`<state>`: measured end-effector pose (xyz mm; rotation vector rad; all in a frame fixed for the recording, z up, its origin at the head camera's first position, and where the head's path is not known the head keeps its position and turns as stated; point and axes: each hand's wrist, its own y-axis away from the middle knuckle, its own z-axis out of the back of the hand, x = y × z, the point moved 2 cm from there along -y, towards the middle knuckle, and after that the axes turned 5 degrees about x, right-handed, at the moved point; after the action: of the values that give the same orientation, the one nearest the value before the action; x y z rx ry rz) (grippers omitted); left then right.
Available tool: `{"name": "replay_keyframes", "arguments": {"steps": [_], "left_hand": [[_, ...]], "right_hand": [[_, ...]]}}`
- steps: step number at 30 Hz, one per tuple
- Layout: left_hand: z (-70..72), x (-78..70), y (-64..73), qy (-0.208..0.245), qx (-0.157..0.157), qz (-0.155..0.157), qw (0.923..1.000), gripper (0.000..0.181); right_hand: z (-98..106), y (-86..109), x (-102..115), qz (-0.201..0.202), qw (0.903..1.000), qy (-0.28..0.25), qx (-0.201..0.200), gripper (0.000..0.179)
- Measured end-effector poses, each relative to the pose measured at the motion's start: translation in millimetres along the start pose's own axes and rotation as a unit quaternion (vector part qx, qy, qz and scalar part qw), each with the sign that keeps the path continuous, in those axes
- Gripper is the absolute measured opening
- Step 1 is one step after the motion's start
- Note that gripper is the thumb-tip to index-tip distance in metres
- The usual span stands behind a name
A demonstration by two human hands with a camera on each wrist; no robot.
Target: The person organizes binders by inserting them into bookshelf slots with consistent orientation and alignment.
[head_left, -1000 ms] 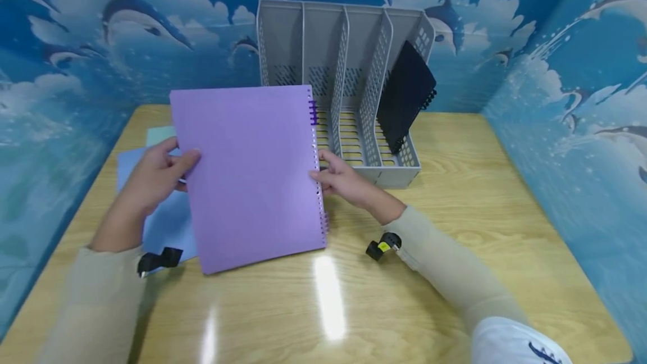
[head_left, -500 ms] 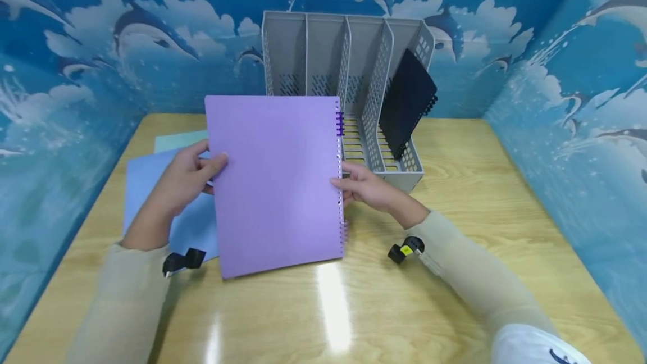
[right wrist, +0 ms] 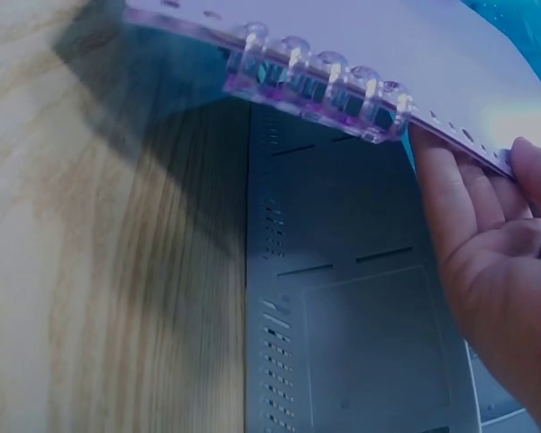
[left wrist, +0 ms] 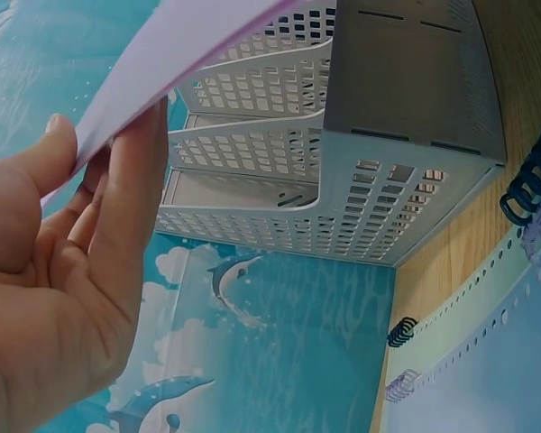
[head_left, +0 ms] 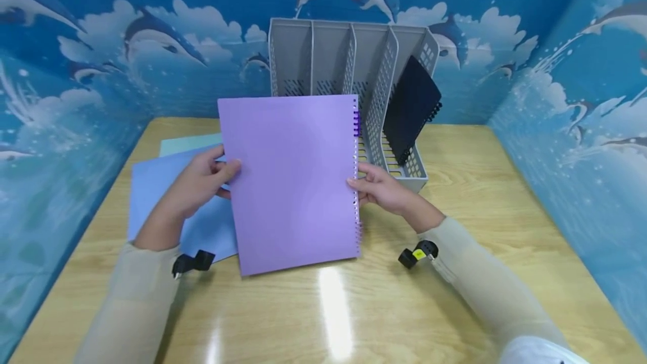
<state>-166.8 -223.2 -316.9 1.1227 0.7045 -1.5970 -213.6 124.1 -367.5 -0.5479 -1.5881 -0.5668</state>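
A purple ring-bound notebook is held up over the table, its broad cover toward the head camera. My left hand pinches its left edge, thumb on the front and fingers behind. On the bound edge, my right hand grips between thumb and fingers. Clear purple rings show along that edge in the right wrist view. Behind the notebook stands a grey file rack with upright dividers, its lower left part hidden. A black spiral notebook leans in the rack's rightmost slot.
On the table at the left lie a blue notebook and, partly under it, a pale green notebook. Their ring bindings show in the left wrist view. Walls printed with dolphins stand behind and at both sides.
Both hands have carried the purple notebook to the right, so it now covers more of the rack's front and less of the blue notebook. The head view has also shifted slightly.
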Motion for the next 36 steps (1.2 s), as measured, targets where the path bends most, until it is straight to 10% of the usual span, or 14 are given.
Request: {"name": "replay_keyframes", "arguments": {"steps": [15,36], "left_hand": [[-3.8,8.6,-0.8,0.018,0.115,-0.015,0.9931,0.042],[-21.7,16.2,-14.7,0.018,0.042,-0.042,0.9981,0.027]], "right_hand": [[14,13.6,1,0.032,0.9993,-0.015,-0.007,0.028],[27,25.4,5,0.071,0.9956,-0.06,-0.009,0.035]]}}
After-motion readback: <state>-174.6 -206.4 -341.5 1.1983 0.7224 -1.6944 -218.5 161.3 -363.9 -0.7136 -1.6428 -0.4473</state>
